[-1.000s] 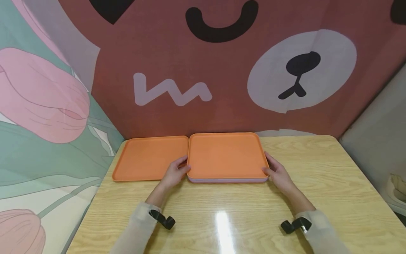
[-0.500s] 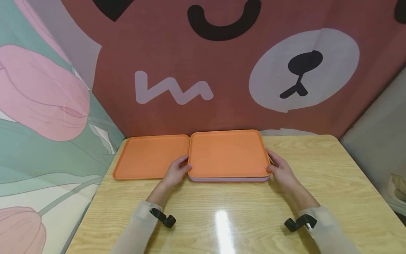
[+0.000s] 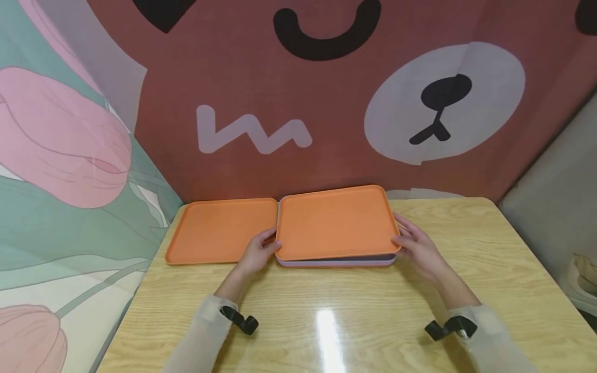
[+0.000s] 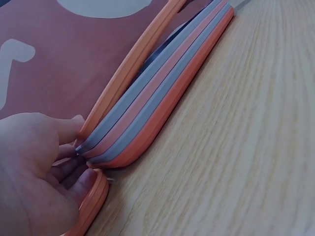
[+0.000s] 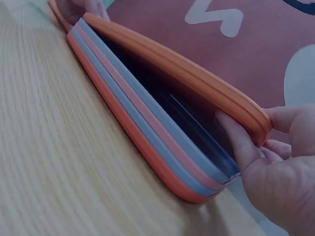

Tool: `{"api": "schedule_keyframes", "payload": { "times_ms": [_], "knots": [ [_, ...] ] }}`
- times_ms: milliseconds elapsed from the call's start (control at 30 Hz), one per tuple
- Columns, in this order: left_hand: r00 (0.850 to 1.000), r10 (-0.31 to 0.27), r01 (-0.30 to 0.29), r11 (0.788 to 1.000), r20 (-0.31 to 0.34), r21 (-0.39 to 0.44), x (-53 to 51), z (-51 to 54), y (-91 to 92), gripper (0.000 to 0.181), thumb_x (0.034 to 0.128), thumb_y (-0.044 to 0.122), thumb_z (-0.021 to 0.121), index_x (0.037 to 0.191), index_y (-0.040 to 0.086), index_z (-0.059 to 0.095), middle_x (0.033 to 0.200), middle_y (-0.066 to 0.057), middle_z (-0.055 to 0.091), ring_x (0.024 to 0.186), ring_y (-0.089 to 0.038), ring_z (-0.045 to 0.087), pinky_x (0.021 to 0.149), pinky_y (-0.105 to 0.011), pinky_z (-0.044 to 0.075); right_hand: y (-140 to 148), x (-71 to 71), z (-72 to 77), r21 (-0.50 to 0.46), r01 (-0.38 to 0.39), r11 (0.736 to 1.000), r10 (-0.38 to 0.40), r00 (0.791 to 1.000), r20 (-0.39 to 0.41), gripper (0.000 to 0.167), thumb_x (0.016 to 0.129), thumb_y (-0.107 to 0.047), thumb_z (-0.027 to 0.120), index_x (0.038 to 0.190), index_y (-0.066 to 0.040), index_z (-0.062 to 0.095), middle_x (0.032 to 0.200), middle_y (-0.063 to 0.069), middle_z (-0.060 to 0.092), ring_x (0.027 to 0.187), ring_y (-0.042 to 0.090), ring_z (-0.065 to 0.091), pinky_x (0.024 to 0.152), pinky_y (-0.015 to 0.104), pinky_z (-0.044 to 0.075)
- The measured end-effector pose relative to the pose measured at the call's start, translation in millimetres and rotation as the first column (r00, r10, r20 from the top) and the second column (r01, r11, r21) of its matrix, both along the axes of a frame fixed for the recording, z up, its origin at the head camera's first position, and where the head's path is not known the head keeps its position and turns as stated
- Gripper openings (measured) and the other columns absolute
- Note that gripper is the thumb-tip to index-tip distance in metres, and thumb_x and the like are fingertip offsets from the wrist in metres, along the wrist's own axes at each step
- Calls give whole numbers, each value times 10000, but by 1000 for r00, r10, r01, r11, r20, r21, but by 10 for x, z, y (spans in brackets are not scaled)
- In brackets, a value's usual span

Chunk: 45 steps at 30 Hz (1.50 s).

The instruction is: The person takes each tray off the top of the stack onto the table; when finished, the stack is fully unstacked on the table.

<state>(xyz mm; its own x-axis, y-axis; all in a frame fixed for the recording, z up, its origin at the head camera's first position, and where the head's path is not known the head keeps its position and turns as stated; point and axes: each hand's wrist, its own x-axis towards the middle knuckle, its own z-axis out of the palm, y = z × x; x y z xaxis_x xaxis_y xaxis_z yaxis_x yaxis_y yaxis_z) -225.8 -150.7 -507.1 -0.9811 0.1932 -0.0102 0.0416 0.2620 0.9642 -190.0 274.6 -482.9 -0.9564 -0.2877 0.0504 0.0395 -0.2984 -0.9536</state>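
An orange tray point(image 3: 338, 223) lies tilted on top of a stack of trays point(image 5: 147, 123), its right end raised and its left end low. My right hand point(image 3: 417, 248) pinches the raised tray's right edge, some fingers underneath in the right wrist view. At the near left corner, my left hand point(image 3: 256, 254) holds the tray edge; in the left wrist view one fingertip touches the top tray's rim and others curl against the stack's side. The stack's rims show grey, pink and red-orange bands. A dark surface point(image 5: 172, 103) shows in the gap beneath the top tray.
Another orange tray point(image 3: 221, 233) lies on the wooden table point(image 3: 298, 321) left of the stack, partly behind my left hand. A printed bear backdrop point(image 3: 326, 103) stands right behind the trays. A flower-patterned cloth point(image 3: 60, 155) hangs at the left.
The top orange tray's right end has risen with my right hand, which moved up and slightly right, opening a gap above the stack. My left hand has stayed in place.
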Motion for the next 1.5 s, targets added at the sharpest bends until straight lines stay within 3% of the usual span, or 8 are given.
{"api": "schedule_keyframes", "payload": {
  "times_ms": [200,300,467,600,900,1133,1267,1500],
  "knots": [
    [1000,-18,17,999,5,47,7,-21,5,507,1002,-29,589,1481,-95,435,1398,-307,542,1254,-376,557,1008,-345,522,26,31,-146,-195,7,981,-12,1000,-22,679,1061,67,405,1590,67,-22,1335,16,633,1048,127,671,804,243,587],
    [999,-19,15,995,42,98,13,-30,10,497,1008,-72,543,1486,-107,415,1390,-333,532,1245,-358,556,1020,-348,513,67,65,-222,-269,12,963,-20,999,-29,609,1062,84,368,1608,35,103,1341,40,639,1081,140,665,827,245,583],
    [998,-11,5,994,60,106,16,-23,9,510,993,-114,526,1490,-106,410,1376,-333,539,1242,-346,548,1015,-339,512,187,109,-289,-416,-23,909,-2,998,-60,525,1066,111,259,1545,-37,414,1336,95,639,1100,181,673,858,259,583],
    [999,-10,7,998,43,70,18,3,3,513,991,-108,539,1489,-100,418,1382,-321,541,1270,-374,535,1033,-378,506,306,123,-269,-501,-56,864,21,997,-76,536,1067,105,198,1511,-25,469,1341,131,629,1134,221,665,894,297,580],
    [999,-6,3,999,52,48,5,1,8,511,996,-94,545,1494,-79,429,1413,-302,526,1288,-371,522,1051,-435,492,690,233,-239,-594,-122,796,74,992,-104,564,1069,70,112,1509,5,458,1380,184,606,1181,288,645,922,354,575],
    [997,10,-12,1000,71,22,8,28,3,521,1001,-69,560,1507,-32,443,1448,-249,521,1323,-337,498,1071,-446,473,1089,360,-213,-681,-193,706,137,981,-135,590,1063,38,43,1527,32,408,1424,235,555,1202,341,624,948,357,562],
    [998,8,-9,1000,62,18,4,32,-2,518,1003,-69,556,1507,-38,439,1449,-260,517,1326,-348,496,1073,-455,469,1323,460,-200,-695,-201,691,143,980,-141,590,1069,8,38,1536,16,398,1404,241,562,1085,344,648,813,357,583],
    [999,14,-14,1000,46,-4,-9,7,-21,502,1011,-43,562,1500,-36,451,1443,-257,525,1323,-357,505,1069,-466,474,1739,651,-218,-731,-180,659,108,983,-146,573,1080,-19,52,1525,18,412,1350,284,578,1107,384,651,860,407,592]
  ]
}}
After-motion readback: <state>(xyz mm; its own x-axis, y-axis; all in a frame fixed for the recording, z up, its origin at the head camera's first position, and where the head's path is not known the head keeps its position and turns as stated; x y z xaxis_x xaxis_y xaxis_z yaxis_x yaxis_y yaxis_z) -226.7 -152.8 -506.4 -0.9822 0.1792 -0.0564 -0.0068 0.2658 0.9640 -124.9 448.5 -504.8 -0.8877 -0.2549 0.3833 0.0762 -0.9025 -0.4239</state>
